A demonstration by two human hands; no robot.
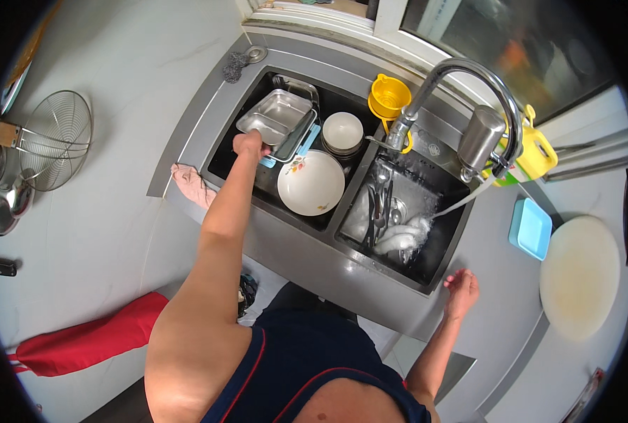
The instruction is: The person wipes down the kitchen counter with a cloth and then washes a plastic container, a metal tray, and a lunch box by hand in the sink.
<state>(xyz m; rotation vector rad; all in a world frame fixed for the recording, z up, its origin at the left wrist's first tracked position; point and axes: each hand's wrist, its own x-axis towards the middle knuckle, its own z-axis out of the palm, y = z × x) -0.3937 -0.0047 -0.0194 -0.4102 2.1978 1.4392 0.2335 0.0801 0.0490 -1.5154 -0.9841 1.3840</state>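
Note:
My left hand (249,144) grips the near rim of a divided stainless steel tray (281,110) over the left sink basin. Partly beneath the tray is a container lid with light blue clips (308,138). A white plate with a floral pattern (311,183) and a stack of white bowls (342,131) sit beside it in the basin. My right hand (462,288) is by the counter's front edge, right of the sink, its fingers loosely curled and holding nothing. Water runs from the faucet (467,63) into the right basin (435,264), over dark utensils (380,206) and foam.
A yellow strainer (390,97) stands behind the sink divider. On the right are a light blue box (530,228) and a round cutting board (580,277). A pink cloth (192,185) lies at the sink's left. A wire skimmer (55,140) hangs on the left wall.

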